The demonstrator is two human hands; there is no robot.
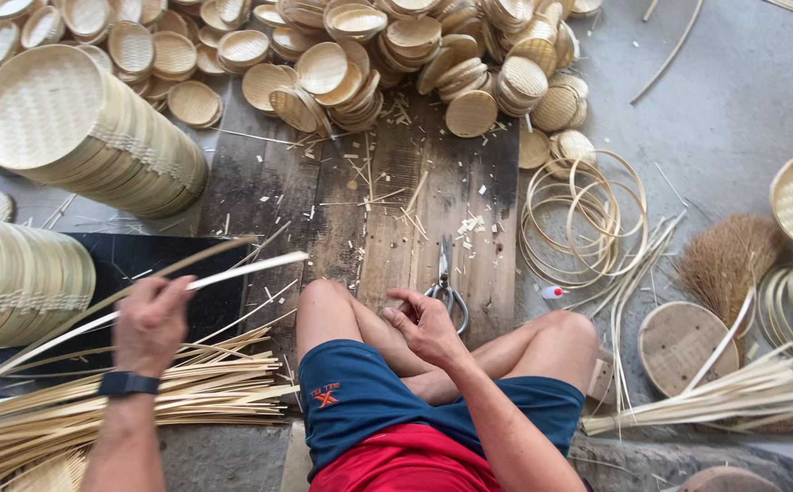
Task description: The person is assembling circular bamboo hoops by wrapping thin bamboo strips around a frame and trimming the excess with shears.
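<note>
The left hand (150, 323) is closed around a thin bamboo strip (232, 271), fingers curled over it near the left knee. The strip's long axis runs from near left to far right, rising slightly; its pale free end points right, toward the wooden boards (451, 196), and more long strips pass through the same grip and trail off to the near left. A dark watch (128, 384) sits on that wrist. Just below the hand lies a loose bundle of split bamboo strips (141, 401), lying mostly left to right across the ground.

The right hand (426, 326) hovers over the crossed legs, fingers half curled and pinched together; whether it grips anything cannot be told. Just beyond it, on the boards, lie metal scissors (447, 292), blades pointing far.

To the right, a heap of thin bamboo hoops (583, 214) rests on the concrete floor, near a small brush of straw (729, 260) and a round wooden disc (684, 342). Another sheaf of strips (734, 394) lies near right.

At the far edge, small woven bamboo trays (369, 50) are piled loosely, all empty. At the left, two tall stacks of larger woven trays (77, 137) lie tipped on their sides.
</note>
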